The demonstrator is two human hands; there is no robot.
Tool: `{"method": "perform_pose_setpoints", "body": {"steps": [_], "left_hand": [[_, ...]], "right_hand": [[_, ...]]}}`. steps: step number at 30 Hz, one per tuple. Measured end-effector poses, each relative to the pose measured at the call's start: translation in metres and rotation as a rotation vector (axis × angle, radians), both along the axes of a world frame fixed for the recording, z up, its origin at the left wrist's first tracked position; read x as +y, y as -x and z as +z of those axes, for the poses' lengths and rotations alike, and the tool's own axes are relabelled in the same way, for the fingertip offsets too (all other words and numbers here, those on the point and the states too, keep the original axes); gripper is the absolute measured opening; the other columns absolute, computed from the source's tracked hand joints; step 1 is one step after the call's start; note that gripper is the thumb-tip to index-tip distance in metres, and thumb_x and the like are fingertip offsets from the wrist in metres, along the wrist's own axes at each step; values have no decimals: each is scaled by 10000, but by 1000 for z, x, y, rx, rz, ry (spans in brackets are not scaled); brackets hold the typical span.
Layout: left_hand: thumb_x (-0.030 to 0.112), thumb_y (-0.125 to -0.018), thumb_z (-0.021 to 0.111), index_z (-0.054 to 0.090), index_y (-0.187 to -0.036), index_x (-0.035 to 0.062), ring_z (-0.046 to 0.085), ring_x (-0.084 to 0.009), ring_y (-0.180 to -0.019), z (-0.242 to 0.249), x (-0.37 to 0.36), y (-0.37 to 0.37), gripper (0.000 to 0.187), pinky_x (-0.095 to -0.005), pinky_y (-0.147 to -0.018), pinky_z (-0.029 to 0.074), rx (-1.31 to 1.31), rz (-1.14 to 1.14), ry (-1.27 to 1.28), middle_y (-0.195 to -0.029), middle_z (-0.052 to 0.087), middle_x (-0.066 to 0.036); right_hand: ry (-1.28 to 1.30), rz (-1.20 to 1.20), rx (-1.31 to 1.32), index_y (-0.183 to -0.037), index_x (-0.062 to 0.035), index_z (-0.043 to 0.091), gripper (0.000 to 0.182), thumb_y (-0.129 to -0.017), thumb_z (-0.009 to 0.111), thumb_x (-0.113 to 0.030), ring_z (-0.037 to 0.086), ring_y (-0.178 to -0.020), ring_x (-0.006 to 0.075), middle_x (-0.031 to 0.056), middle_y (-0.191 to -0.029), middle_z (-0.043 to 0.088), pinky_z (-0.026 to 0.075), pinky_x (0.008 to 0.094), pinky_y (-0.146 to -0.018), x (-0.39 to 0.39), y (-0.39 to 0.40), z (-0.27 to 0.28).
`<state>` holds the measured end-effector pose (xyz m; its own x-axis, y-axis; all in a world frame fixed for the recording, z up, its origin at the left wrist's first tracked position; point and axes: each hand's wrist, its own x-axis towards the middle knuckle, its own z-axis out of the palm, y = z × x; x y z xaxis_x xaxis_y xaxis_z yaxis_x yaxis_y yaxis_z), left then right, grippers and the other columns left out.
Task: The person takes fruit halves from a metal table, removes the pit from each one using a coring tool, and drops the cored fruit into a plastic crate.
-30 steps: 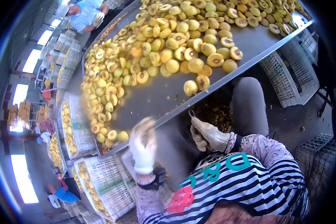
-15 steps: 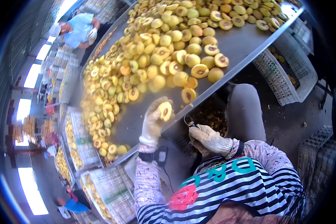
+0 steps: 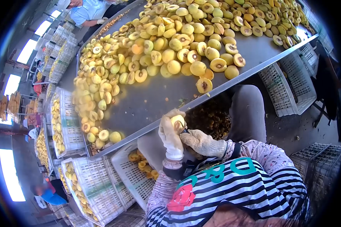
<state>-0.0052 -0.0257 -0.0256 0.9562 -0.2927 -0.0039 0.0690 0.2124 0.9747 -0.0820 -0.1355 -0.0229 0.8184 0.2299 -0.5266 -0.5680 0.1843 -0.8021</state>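
Note:
My left hand (image 3: 169,135), in a pale work glove, is closed around a yellow peach half (image 3: 177,122), held just off the table's near edge. My right hand (image 3: 205,143), also gloved, grips a small dark-handled pitting tool (image 3: 185,131) against the fruit. The tool's tip is mostly hidden at the peach. Beyond my hands, a big heap of halved yellow peaches (image 3: 170,53) lies on the metal table (image 3: 147,109), some cut side up with brown stones or hollows showing.
Below the table edge, a dark pile of scraps (image 3: 210,121) lies beside my knee (image 3: 248,109). A white crate (image 3: 121,166) with yellow pieces stands at my left; another crate (image 3: 288,83) stands at right. A co-worker in a blue shirt (image 3: 89,12) is across the table.
My left hand has come back from over the table with the peach half and met my right hand. The tool, visible apart earlier, is now at the fruit. The view has shifted somewhat.

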Motion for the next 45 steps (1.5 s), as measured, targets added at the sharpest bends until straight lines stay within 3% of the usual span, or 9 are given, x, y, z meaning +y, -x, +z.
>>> {"method": "perform_pose_setpoints", "body": {"steps": [5,12,17,29,34,36,37,41,45], "left_hand": [[210,-1022,439,653,-1066,-28,626,-181,-924,1,14,1,323,-294,-871,490,-67,42,94,-1022,699,-137],[136,-991,443,637,-1123,-33,625,-224,-1010,-4,35,-9,289,-322,-908,494,-148,-88,187,-1147,660,-152],[280,-1049,382,573,-1152,0,625,-276,-1091,11,26,-10,355,-407,-960,541,27,-10,280,-1194,615,-162],[244,-1052,394,602,-961,-44,664,-273,-853,1,20,2,367,-362,-805,547,39,194,297,-960,687,-181],[243,-1036,455,641,-1001,-46,677,-220,-847,30,35,-10,345,-325,-811,526,-98,-315,-536,-980,732,-137],[223,-1043,461,654,-1072,-47,679,-220,-888,28,35,-11,333,-327,-857,521,-537,-311,-515,-1017,726,-128],[209,-1052,455,655,-1118,-40,678,-223,-924,24,28,-2,327,-330,-887,519,-81,-191,-129,-1043,718,-121],[296,-1065,390,601,-1185,-22,685,-240,-853,21,12,-5,400,-354,-790,581,107,-125,-3,-1018,683,-148],[247,-1021,490,612,-1190,-42,664,-225,-678,42,13,-15,356,-342,-643,542,404,-220,139,-865,698,-190]], "right_hand": [[-244,115,-34,-932,-25,631,451,-1037,489,-440,560,-588,175,45,-657,573,431,265,-543,3,-7,-14],[124,22,-386,-1043,-38,659,370,-1018,550,-390,617,-752,192,72,-807,660,503,335,-713,22,-11,-23],[20,-61,20,-1132,-40,641,416,-1016,547,-428,597,-709,153,37,-797,629,499,298,-677,21,-10,6],[405,168,-279,-1223,-52,637,452,-999,553,-435,668,-1023,347,187,-1072,708,513,405,-916,15,-15,7],[687,373,-244,-1229,-54,631,438,-993,572,-419,675,-1005,369,197,-1044,714,520,419,-899,-5,-17,23],[399,152,-494,-1203,-25,635,493,-1005,559,-470,688,-830,288,138,-904,713,549,352,-759,-1,-2,-20],[156,147,-327,-1120,-44,633,482,-1014,531,-503,623,-697,229,86,-801,652,512,316,-645,-6,0,-12],[-605,136,188,-881,-129,540,481,-1027,453,-579,364,-440,84,-52,-601,427,335,240,-413,-13,5,3],[-744,110,133,-835,-154,495,466,-1016,478,-582,330,-415,86,-59,-576,404,307,253,-391,-9,11,10]]}}
